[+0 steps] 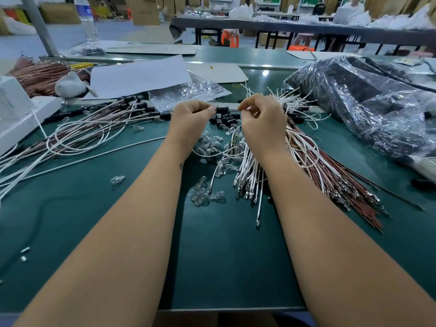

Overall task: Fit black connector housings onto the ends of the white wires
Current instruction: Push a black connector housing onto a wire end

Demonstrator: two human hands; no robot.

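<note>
Toward the far left of the green bench, finished leads are lying in a loose heap, white wires already wearing black housings at their far ends.

Just left of centre, the left hand is curling its fingers and pinching a black connector housing between thumb and fingertip, its open end pointing right. Holding it level and steady looks like the key here, so the socket is presenting squarely to the wire.

Directly beside it, the right hand is pinching the end of a white wire close to its tip, fingers clamped on it. The tip is meeting the housing's mouth; whether it is already seated is too small to tell. Gripping that close should be stopping the thin wire from buckling, and pushing straight along the housing's axis, rather than at an angle, is likely what is needed.

Below the hands, spare housings and small glass bulbs are scattered mid-bench.

Rightward, the bundle of unfitted white wires is fanning toward the near edge, with brown wires beside it and a plastic bag at the far right corner.
</note>
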